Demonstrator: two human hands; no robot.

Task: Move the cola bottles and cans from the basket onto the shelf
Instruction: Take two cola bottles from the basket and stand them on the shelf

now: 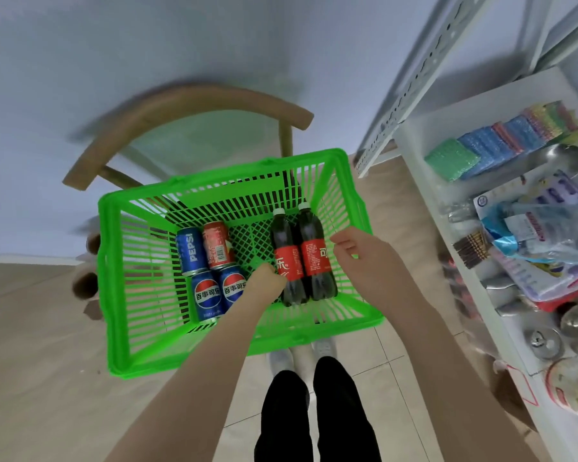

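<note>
A green plastic basket (121,328) holds two cola bottles lying side by side with red labels: the left bottle (289,261) and the right bottle (314,255). Three blue Pepsi cans (207,295) and one red can (216,245) lie at the basket's left. My left hand (264,283) reaches into the basket and touches the left bottle's label; its fingers are hidden beneath it. My right hand (357,255) hovers just right of the right bottle, fingers loosely curled and holding nothing. The white shelf (424,135) stands to the right.
The basket rests on a wooden chair (187,101) against a pale wall. The shelf carries sponges (501,141), packaged goods (544,235) and metal cans (544,341). My legs and white shoes (314,355) stand on the tiled floor below the basket.
</note>
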